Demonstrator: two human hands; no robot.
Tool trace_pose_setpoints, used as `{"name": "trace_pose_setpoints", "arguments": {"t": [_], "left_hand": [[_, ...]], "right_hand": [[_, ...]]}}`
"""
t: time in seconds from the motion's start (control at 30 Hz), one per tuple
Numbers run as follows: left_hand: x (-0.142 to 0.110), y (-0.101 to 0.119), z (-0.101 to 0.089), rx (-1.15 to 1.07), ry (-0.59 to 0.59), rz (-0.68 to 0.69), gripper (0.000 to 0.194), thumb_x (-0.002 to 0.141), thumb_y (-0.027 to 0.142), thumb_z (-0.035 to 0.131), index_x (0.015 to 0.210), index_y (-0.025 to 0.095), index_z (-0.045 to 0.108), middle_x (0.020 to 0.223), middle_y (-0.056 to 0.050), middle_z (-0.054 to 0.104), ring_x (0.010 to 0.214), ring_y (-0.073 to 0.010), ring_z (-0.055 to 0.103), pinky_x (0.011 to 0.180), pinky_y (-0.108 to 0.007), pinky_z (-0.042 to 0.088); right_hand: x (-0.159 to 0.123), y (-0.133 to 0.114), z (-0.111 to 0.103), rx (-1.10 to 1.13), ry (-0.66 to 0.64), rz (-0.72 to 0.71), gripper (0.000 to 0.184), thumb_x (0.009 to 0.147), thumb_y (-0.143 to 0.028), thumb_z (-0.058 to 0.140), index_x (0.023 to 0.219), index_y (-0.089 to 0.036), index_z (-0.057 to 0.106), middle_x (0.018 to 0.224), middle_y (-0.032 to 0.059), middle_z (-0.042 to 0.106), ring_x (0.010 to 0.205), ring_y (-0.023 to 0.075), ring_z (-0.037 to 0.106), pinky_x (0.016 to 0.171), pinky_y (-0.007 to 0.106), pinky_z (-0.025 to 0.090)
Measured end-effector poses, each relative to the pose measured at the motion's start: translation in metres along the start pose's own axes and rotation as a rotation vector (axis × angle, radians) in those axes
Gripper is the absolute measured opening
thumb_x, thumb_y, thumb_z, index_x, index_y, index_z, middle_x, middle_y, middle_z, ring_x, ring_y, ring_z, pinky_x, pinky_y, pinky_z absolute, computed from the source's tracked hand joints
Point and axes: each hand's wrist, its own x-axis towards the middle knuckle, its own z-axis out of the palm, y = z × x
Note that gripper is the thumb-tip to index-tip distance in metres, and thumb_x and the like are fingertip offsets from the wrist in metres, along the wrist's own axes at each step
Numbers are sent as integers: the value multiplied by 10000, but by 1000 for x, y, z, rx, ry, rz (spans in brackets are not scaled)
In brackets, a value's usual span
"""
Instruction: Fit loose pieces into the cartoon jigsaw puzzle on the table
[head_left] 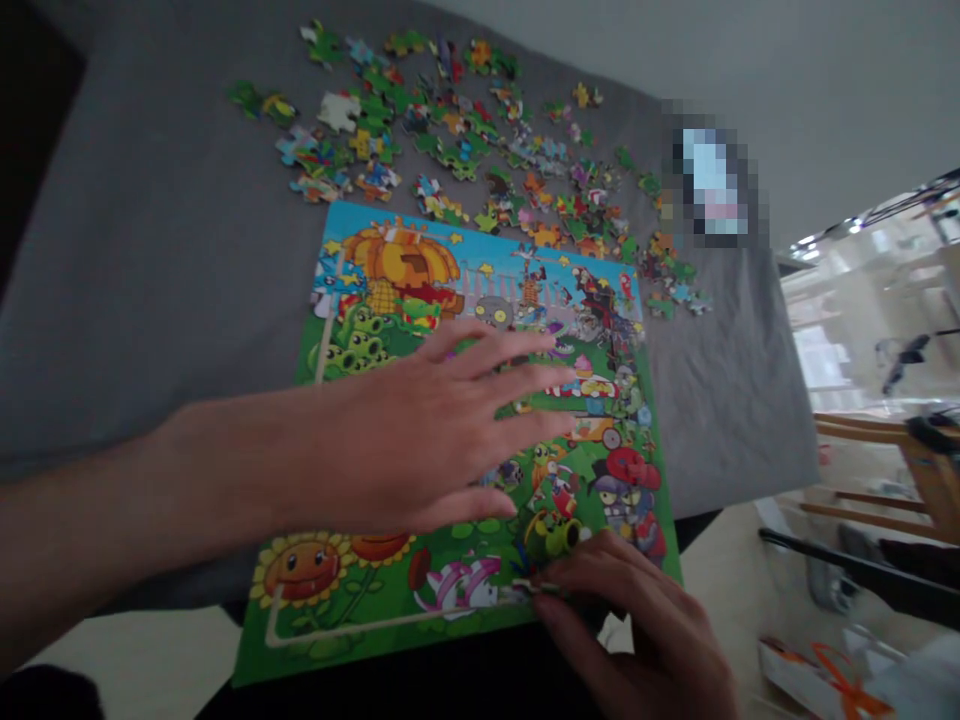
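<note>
Two bare hands are shown at a rectangular, flat jigsaw board (251, 650) printed with brightly coloured cartoon figures. The board lies at a slant, its upper part on a grey cloth (187, 200) and its near edge above dark, poorly lit clothing.

Left hand (457, 430): palm down over the middle of the board, reaching in from the left. The four fingers (536, 378) are extended and spread moderately, with gaps between them; the thumb (487, 502) is apart from them, nearer the body. The hand grasps nothing visible. Its palm is hidden, and whether it presses on the board cannot be told. Hand and forearm conceal much of the printed centre.

Right hand (645, 620): at the near edge, right of centre. The thumb and index finger are nearly closed in a pinch on a small, thin, pale-edged puzzle piece (525, 588), held at the board's lower border. Most of the piece is covered by the fingertips, and its print is hard to read. The remaining fingers are curled and partly hidden; the wrist is cut off below.

Beyond the far edge, many loose multicoloured cardboard pieces (457, 158) are scattered on the cloth, some overlapping. At upper right, a pixelated patch (712, 185) obscures one object.
</note>
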Motion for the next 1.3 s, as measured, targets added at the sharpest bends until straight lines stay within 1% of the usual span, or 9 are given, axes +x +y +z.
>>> {"name": "trace_pose_setpoints", "arguments": {"t": [0.07, 0.2, 0.37, 0.53, 0.8, 0.93, 1.03, 1.13, 1.3], "left_hand": [[-1, 10, 9, -1, -32, 44, 753, 893, 562, 736, 1524, 225, 503, 1653, -114, 411, 1533, -350, 318, 1229, -508, 278], [-1, 20, 17, -9, -57, 56, 740, 821, 570, 802, 1455, 257, 582, 1645, -98, 429, 1496, -361, 377, 1180, -507, 339], [1, 19, 14, -16, -79, 48, 727, 811, 578, 813, 1435, 269, 607, 1645, -99, 430, 1494, -369, 380, 1168, -509, 347], [-1, 18, 12, -29, -94, 43, 739, 812, 592, 802, 1449, 284, 592, 1651, -96, 419, 1518, -367, 348, 1194, -509, 317], [-2, 17, 10, -68, -70, 52, 767, 738, 509, 877, 1419, 270, 618, 1647, -101, 424, 1526, -375, 341, 1204, -517, 334], [-3, 13, 6, -62, -118, 47, 757, 760, 504, 862, 1440, 298, 600, 1653, -88, 418, 1525, -366, 341, 1207, -511, 334], [-2, 10, 3, -71, -125, 30, 683, 844, 571, 779, 1440, 287, 606, 1647, -107, 420, 1522, -373, 340, 1210, -537, 319], [0, 7, 0, -81, -120, -4, 571, 939, 590, 668, 1426, 295, 624, 1660, -106, 401, 1527, -365, 333, 1211, -548, 301], [4, 4, -2, -79, -116, -28, 524, 952, 557, 670, 1415, 312, 635, 1653, -79, 418, 1526, -347, 330, 1227, -528, 266]], "right_hand": [[-1, 1, -1, -31, -9, 2, 81, 988, -167, 624, 1030, -220, 669, 806, -20, 769, 761, 128, 733, 702, 227, 612], [4, 4, 0, 51, -74, -34, 85, 965, -126, 660, 996, -202, 684, 800, -36, 758, 697, 100, 691, 674, 216, 594], [6, 2, 3, -52, -65, -45, 77, 989, -196, 659, 1020, -199, 730, 879, 22, 741, 771, 134, 706, 693, 253, 618], [5, -2, 5, -163, -76, -59, 172, 1026, -302, 613, 1020, -206, 756, 881, 39, 726, 773, 148, 715, 665, 247, 621], [-4, -3, 16, -361, 17, -208, 163, 1003, -233, 640, 1053, -196, 791, 872, 38, 746, 775, 162, 676, 696, 277, 584], [-18, -3, 22, -484, -19, -272, 273, 1027, -357, 599, 1136, -185, 780, 1014, 70, 764, 861, 205, 628, 766, 337, 534], [-29, -1, 26, -536, -62, -293, 356, 1005, -452, 610, 1217, -212, 764, 1100, 84, 755, 941, 245, 591, 811, 375, 493], [-34, 1, 27, -519, -83, -273, 369, 965, -427, 671, 1271, -235, 741, 1133, 87, 741, 968, 257, 568, 834, 388, 471], [-31, 2, 29, -460, -74, -269, 328, 957, -299, 680, 1268, -208, 732, 1162, 91, 723, 968, 247, 559, 844, 386, 449]]}}
